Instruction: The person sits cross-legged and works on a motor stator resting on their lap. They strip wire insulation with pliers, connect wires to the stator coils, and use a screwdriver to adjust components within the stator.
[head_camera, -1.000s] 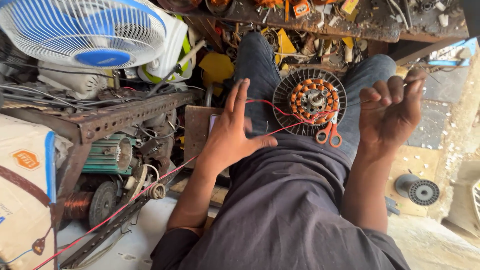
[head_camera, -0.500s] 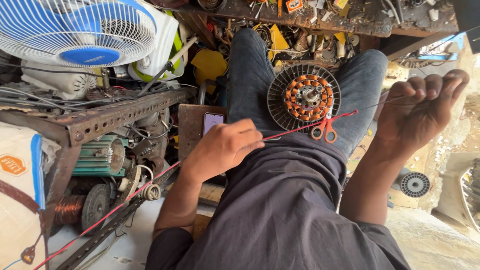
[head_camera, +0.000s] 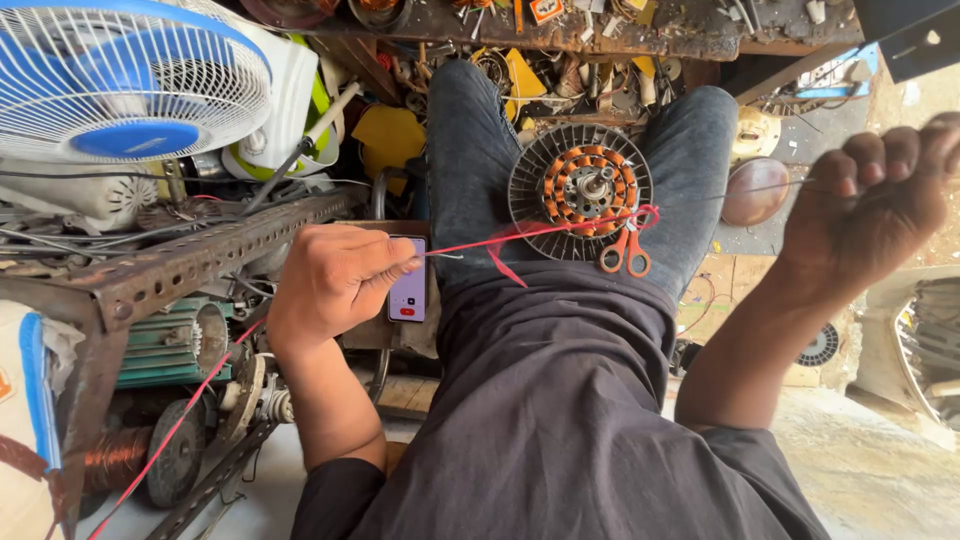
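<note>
A round fan motor stator (head_camera: 580, 190) with copper windings rests on my lap between my knees. Small orange-handled scissors (head_camera: 625, 250) lie against its lower right edge. My left hand (head_camera: 335, 285) pinches a red string (head_camera: 520, 233) that runs to the stator and also trails down to the lower left. My right hand (head_camera: 880, 200) is raised at the right, fingers curled on a thin wire (head_camera: 760, 190) that leads toward the stator.
A phone (head_camera: 408, 285) lies beside my left leg. A blue and white fan (head_camera: 120, 80) stands at top left over a perforated metal rack (head_camera: 180, 265). Motors and a copper coil (head_camera: 110, 455) sit below it. A cluttered bench edge (head_camera: 600, 35) crosses the top.
My left hand went from open and spread to pinched on the red string. My right hand moved farther right and up, pulling the thin wire out.
</note>
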